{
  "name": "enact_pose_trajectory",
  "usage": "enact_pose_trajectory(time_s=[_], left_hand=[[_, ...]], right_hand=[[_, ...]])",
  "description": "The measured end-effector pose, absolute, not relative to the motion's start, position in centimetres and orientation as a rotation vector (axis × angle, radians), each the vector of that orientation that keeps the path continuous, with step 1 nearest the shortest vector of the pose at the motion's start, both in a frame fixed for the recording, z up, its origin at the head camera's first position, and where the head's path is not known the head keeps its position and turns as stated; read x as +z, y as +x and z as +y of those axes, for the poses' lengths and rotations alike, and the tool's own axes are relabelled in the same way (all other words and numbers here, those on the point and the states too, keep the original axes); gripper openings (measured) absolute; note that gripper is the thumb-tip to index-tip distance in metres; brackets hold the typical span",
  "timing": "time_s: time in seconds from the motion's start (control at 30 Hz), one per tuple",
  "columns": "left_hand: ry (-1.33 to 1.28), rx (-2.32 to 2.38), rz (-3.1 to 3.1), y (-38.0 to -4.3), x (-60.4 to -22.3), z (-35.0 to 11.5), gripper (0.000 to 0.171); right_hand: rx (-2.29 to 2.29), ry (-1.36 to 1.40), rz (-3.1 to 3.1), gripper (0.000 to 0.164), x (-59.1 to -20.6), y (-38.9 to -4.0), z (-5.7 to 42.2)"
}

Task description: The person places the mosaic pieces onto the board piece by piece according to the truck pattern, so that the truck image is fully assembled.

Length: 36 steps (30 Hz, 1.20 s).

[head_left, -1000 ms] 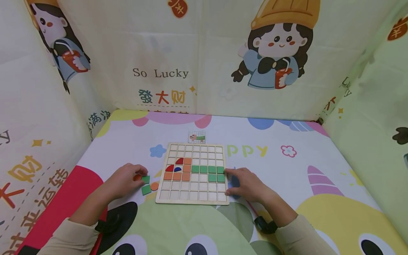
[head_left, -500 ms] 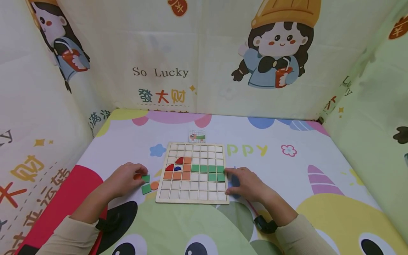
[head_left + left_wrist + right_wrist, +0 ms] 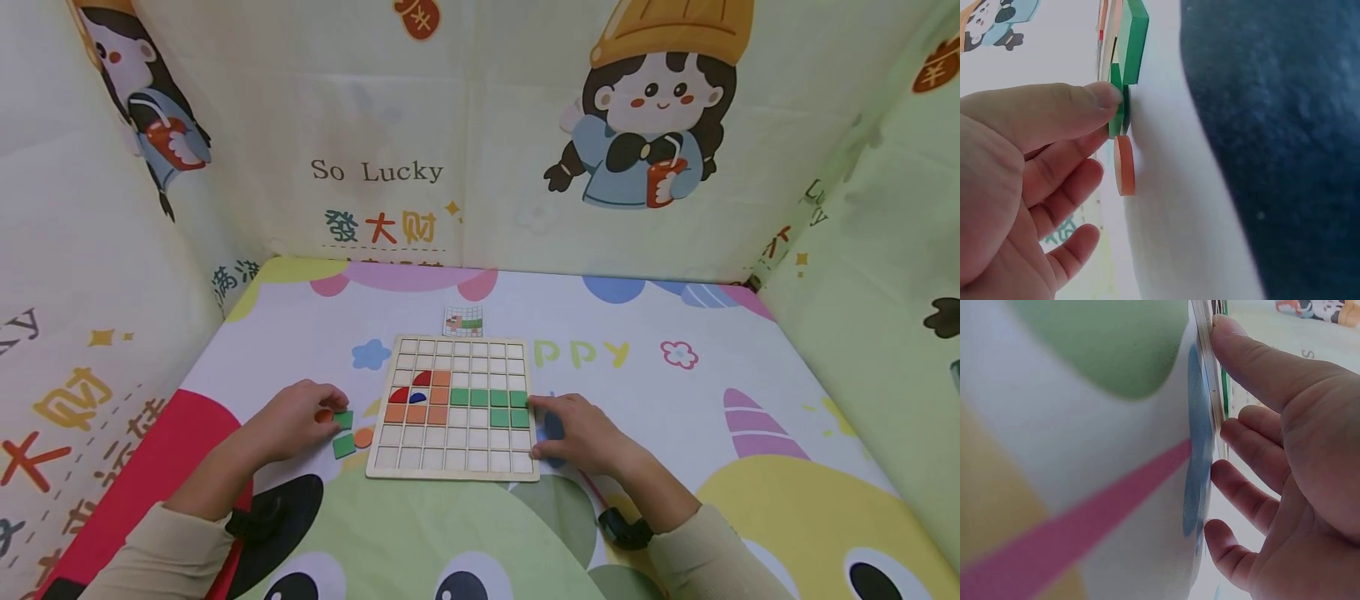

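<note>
On the table lies a wooden grid board (image 3: 453, 467) with orange, green, red and blue tiles set in its cells. My left hand (image 3: 298, 421), left of the board, pinches a green square tile (image 3: 1115, 112) between thumb and forefinger. Around it are another green square tile (image 3: 344, 447), an orange round tile (image 3: 363, 437) and a second orange round tile (image 3: 323, 416) by the fingers. My right hand (image 3: 579, 435) rests at the board's right edge, thumb and forefinger touching the rim, the other fingers loosely bent in the right wrist view.
A small pattern card (image 3: 463, 322) lies just beyond the board's far edge. Printed cloth covers the table (image 3: 645, 400), and printed curtains (image 3: 495, 125) stand at the back and both sides. A dark wrist strap (image 3: 624, 528) sits on my right wrist.
</note>
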<state>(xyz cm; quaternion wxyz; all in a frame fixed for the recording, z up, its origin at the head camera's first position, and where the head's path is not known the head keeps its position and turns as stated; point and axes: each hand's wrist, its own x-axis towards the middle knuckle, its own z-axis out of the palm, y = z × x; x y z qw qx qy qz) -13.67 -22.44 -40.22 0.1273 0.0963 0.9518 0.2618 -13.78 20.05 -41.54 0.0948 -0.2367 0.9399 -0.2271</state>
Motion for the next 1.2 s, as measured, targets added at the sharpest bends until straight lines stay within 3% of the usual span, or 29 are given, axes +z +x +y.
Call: enact_pose_trajectory(time_s=[0.83,1.2], left_hand=[[0.33,0.719,2.785,-14.3,-38.4,-18.9,0.033],[0.578,0.686,2.827,-15.0,-38.3,-16.0,0.017]], right_hand=[[-0.68,-0.703,2.788,0.07,-41.5,-13.8,20.0],[-0.669,-0.715,2.79,0.07,-41.5,-13.8,20.0]])
